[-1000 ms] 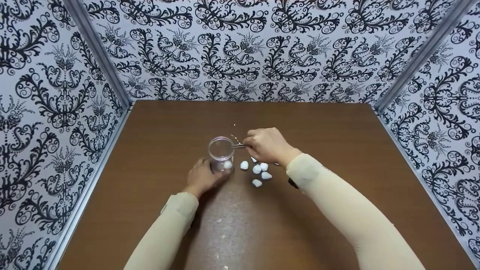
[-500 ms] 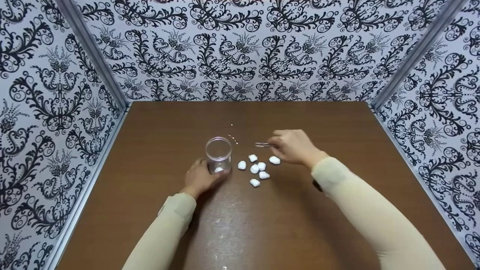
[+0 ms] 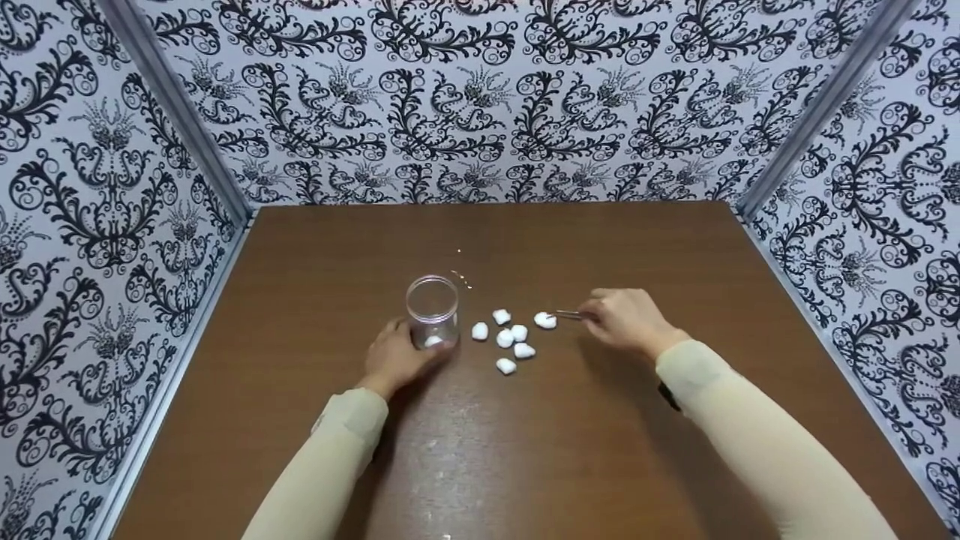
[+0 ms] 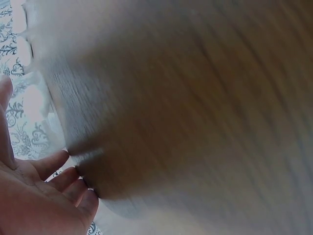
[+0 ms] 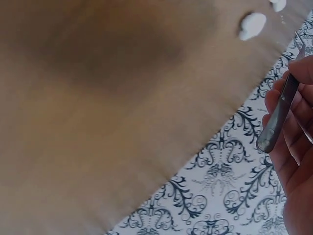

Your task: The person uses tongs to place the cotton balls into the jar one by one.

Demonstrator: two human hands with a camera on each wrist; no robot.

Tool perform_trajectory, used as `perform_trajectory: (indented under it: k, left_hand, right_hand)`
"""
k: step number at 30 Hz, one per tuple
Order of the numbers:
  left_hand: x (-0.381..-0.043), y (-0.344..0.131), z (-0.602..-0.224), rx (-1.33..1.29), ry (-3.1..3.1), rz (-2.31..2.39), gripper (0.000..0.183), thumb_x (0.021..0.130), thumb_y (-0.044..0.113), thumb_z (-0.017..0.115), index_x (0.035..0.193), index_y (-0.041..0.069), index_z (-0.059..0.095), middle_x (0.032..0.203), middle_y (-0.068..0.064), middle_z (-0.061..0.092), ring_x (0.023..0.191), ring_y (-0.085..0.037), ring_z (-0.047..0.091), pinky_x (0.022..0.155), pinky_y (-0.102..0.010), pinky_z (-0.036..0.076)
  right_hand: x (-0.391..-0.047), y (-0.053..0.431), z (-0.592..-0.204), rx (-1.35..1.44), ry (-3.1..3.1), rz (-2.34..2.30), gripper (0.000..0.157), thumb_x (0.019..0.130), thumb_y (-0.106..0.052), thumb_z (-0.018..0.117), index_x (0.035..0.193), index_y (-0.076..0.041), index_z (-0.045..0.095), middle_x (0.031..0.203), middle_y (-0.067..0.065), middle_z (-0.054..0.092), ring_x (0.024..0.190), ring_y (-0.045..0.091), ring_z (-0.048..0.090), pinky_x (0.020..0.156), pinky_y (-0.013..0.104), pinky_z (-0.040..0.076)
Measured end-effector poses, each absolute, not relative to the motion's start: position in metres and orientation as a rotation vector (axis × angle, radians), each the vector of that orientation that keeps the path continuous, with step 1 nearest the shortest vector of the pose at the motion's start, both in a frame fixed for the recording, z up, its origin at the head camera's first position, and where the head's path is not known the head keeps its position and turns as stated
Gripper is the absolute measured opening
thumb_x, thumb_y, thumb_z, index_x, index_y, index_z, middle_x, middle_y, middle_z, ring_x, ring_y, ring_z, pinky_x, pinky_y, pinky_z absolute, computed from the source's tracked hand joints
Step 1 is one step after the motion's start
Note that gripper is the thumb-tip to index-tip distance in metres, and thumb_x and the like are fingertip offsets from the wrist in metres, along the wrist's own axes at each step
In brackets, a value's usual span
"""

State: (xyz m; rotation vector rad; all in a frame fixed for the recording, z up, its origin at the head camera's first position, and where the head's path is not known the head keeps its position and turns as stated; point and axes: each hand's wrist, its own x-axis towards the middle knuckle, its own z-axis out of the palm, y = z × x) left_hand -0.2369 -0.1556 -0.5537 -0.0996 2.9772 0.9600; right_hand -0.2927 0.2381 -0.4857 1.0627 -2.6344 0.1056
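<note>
My left hand [image 3: 391, 358] holds a clear plastic jar [image 3: 433, 318] upright on the table, thumb on its near right side. Inside, a white cotton ball [image 3: 434, 342] lies low in the jar. In my right hand [image 3: 628, 321] is a pair of metal tweezers [image 3: 573, 314], pinched between thumb and fingers and pointing left. Its tips overlap the rightmost cotton ball [image 3: 545, 322] in the head view; whether they touch it I cannot tell. The right wrist view shows the dark handle [image 5: 279, 117] of the tweezers across the curled fingers.
Several more cotton balls [image 3: 505, 339] lie loosely grouped between the jar and my right hand. Small white specks [image 3: 463, 278] dot the brown table [image 3: 337, 255] behind the jar. Patterned walls [image 3: 480, 97] enclose its back and sides.
My right hand has moved the tweezers from the jar's mouth rightward, then down to the rightmost cotton ball. The cotton ball in the jar has dropped lower. My left hand stays on the jar.
</note>
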Motion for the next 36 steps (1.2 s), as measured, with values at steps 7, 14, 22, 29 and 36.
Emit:
perform_trajectory:
  k: [7,14,22,29,36]
  left_hand:
    - [-0.238,-0.156,-0.557,-0.106,2.974,0.963,0.098,0.082,0.069,0.075,0.145,-0.003,0.055,0.153,-0.021,0.052,0.138,-0.045,0.053,0.113,-0.061,0.042]
    - [-0.237,-0.158,-0.558,-0.068,2.969,0.976,0.094,0.085,0.065,0.074,0.147,-0.003,0.053,0.153,-0.021,0.052,0.140,-0.045,0.051,0.113,-0.063,0.041]
    - [-0.236,-0.157,-0.556,-0.056,2.989,0.965,0.090,0.086,0.060,0.074,0.147,-0.002,0.054,0.152,-0.021,0.053,0.140,-0.043,0.052,0.112,-0.063,0.043]
    - [-0.235,-0.156,-0.553,-0.079,2.973,0.967,0.090,0.086,0.062,0.075,0.147,-0.002,0.055,0.152,-0.020,0.053,0.141,-0.042,0.051,0.113,-0.062,0.042]
    - [-0.238,-0.157,-0.558,-0.069,2.974,0.971,0.092,0.085,0.062,0.075,0.147,-0.002,0.054,0.153,-0.021,0.052,0.141,-0.043,0.051,0.113,-0.064,0.041]
  right_hand:
    - [-0.289,0.243,-0.491,1.025,-2.702,0.095,0.010,0.089,-0.019,0.076,0.097,-0.014,0.081,0.084,0.001,0.069,0.066,0.020,0.065,0.057,0.044,0.055]
    - [-0.291,0.246,-0.493,1.033,-2.714,0.027,0.013,0.091,-0.022,0.077,0.099,-0.014,0.081,0.086,0.001,0.070,0.064,0.018,0.064,0.057,0.043,0.056]
    - [-0.294,0.247,-0.497,1.039,-2.714,0.035,0.011,0.090,-0.019,0.078,0.098,-0.012,0.080,0.084,0.002,0.069,0.064,0.019,0.063,0.058,0.044,0.056]
    - [-0.294,0.246,-0.500,1.036,-2.758,0.027,0.009,0.091,-0.019,0.078,0.097,-0.013,0.080,0.086,0.003,0.069,0.068,0.021,0.066,0.061,0.045,0.057]
    - [-0.295,0.244,-0.502,1.028,-2.767,0.018,0.007,0.091,-0.018,0.079,0.097,-0.014,0.080,0.085,0.002,0.068,0.069,0.023,0.068,0.063,0.047,0.058]
